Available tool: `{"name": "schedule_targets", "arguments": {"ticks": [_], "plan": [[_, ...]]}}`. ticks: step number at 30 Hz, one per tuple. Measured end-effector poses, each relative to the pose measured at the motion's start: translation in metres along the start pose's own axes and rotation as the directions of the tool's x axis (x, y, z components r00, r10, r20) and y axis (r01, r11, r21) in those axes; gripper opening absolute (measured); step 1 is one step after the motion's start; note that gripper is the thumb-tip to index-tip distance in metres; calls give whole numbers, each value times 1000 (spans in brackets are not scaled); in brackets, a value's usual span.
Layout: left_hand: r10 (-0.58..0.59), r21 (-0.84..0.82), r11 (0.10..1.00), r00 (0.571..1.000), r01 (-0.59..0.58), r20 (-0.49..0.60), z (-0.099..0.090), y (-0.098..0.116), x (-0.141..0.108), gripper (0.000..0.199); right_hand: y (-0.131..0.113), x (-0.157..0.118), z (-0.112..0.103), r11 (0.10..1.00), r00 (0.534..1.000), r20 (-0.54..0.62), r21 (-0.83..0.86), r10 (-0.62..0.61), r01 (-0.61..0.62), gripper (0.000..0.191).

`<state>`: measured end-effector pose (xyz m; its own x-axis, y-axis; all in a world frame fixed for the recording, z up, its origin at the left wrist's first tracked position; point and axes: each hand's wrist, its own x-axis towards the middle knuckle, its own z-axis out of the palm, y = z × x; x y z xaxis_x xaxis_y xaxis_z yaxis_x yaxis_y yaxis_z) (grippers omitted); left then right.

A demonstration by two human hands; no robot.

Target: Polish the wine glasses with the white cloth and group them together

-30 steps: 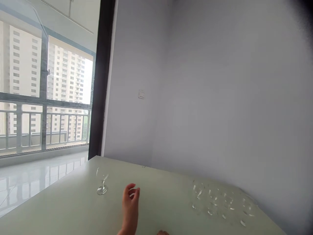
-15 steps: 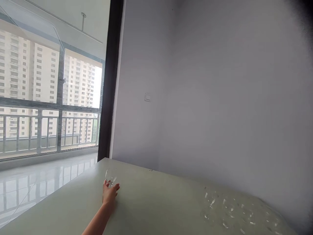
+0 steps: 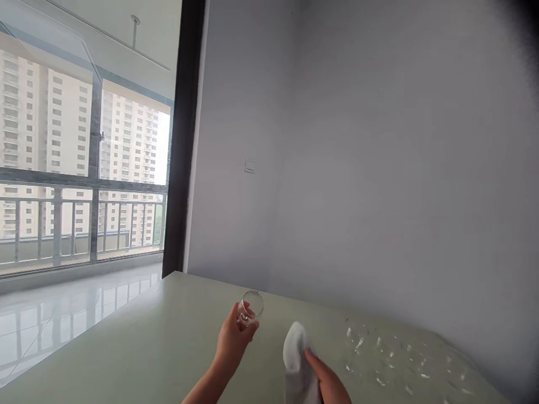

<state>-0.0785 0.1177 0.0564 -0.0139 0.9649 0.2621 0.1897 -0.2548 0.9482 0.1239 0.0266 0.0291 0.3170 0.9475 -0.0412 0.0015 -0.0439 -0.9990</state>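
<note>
A clear wine glass (image 3: 253,303) is gripped by my left hand (image 3: 236,335), its bowl tilted with the round mouth facing toward me. My fingers wrap around the lower part of the bowl, so the stem is hidden. Lower down and to the right, my right hand (image 3: 327,379) pinches a white cloth (image 3: 296,348) that is bunched up at the top and hangs down out of the frame. Cloth and glass are apart, both held above the pale greenish tabletop (image 3: 185,314).
Several clear stemmed glasses (image 3: 389,349) stand close together on the right side of the table. A grey wall (image 3: 379,168) runs along the table's far edge. Past the dark door frame (image 3: 181,140) at left lie a glossy tiled floor (image 3: 92,320) and large windows.
My left hand has carried the glass rightward and tipped it toward me. My right hand has come into view from below with the white cloth.
</note>
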Motion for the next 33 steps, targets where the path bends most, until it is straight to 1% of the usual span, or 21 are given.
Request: {"name": "schedule_targets", "arguments": {"ticks": [1, 2, 3, 4, 5, 7, 9, 11, 13, 14, 16, 18, 20, 22, 24, 26, 27, 28, 30, 31, 33], "plan": [[21, 32, 999, 1000, -21, 11, 7, 5, -7, 30, -16, -2, 1, 997, 999, -10, 77, 31, -30, 48], [38, 64, 997, 999, -38, 13, 13, 9, -14, 28, -31, -4, 4, 993, 1000, -21, 121, 19, -16, 52], [51, 90, 995, 999, -52, 14, 18, 12, -21, 26, -42, -7, 8, 992, 999, -42, 120, -33, 38, 53], [64, 116, 991, 998, -65, 16, 22, 13, -27, 26, -50, -10, 14, 987, 989, -77, 81, -129, 135, 53], [75, 144, 987, 997, -77, 22, 26, 12, -33, 27, -54, -12, 20, 967, 962, -110, 13, -250, 253, 50], [83, 214, 972, 995, -92, 51, 32, 7, -41, 32, -48, -15, 31, 866, 862, -120, -166, -493, 472, 39], [66, 294, 952, 994, -87, 82, 35, 0, -45, 30, -33, -16, 39, 731, 761, -41, -314, -648, 606, 30], [38, 346, 936, 996, -64, 83, 34, -8, -45, 25, -16, -15, 45, 630, 707, 58, -406, -705, 662, 32], [24, 369, 928, 998, -45, 60, 32, -14, -44, 22, -4, -13, 49, 586, 688, 86, -455, -721, 670, 36], [23, 375, 926, 999, -40, 48, 31, -16, -43, 24, -1, -13, 51, 584, 690, 82, -467, -719, 664, 38], [19, 390, 920, 999, -31, 35, 28, -18, -41, 31, -2, -12, 53, 614, 716, 67, -465, -695, 638, 42], [11, 405, 914, 1000, -22, 29, 27, -20, -40, 37, -10, -12, 50, 699, 774, 54, -395, -631, 597, 42], [-7, 420, 907, 1000, -3, 21, 26, -22, -39, 38, -24, -10, 40, 844, 870, 23, -235, -492, 483, 40], [-24, 432, 902, 1000, 16, 13, 26, -23, -38, 36, -39, -7, 26, 954, 954, -12, -34, -299, 298, 42], [-33, 443, 896, 999, 25, 10, 26, -24, -38, 32, -50, -5, 13, 983, 986, -47, 86, -161, 164, 48], [-31, 453, 891, 999, 23, 9, 26, -23, -38, 32, -51, -5, 9, 980, 979, -105, 79, -174, 182, 50], [-22, 452, 892, 1000, 15, 11, 27, -22, -39, 34, -48, -6, 13, 971, 967, -116, 39, -228, 234, 49], [-13, 448, 894, 1000, 5, 14, 27, -19, -40, 37, -42, -8, 20, 955, 951, -87, -9, -297, 298, 47], [6, 406, 914, 1000, -16, 27, 26, -12, -43, 36, -28, -13, 39, 903, 906, 61, -79, -419, 423, 42], [8, 372, 928, 999, -21, 38, 25, -8, -44, 31, -22, -16, 49, 880, 881, 153, -101, -447, 464, 43], [-7, 317, 948, 998, -13, 62, 21, -1, -46, 20, -12, -22, 66, 852, 849, 278, -153, -449, 500, 51]]}}
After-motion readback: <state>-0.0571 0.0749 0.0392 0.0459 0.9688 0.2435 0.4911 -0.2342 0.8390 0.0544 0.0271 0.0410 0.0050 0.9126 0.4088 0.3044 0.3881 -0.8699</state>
